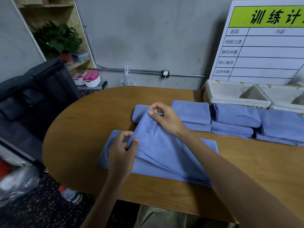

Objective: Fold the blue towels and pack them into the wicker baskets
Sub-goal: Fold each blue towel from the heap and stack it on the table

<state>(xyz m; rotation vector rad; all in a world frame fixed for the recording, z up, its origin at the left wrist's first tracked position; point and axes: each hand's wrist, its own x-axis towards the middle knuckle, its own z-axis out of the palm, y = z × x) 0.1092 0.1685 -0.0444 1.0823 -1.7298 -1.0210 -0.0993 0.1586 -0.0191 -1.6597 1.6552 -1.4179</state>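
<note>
On the wooden table [79,129], right in front of the person, a blue towel [166,155] lies partly folded; the left hand [122,150] pinches the near corner of its lifted layer and the right hand [164,117] pinches the far corner, likely to carry that edge across and square it; its long axis runs from near-right to far-left, the raised edge facing left; folded towels [236,119] wait just before the lined baskets [236,94], apparently staged for packing.
</note>
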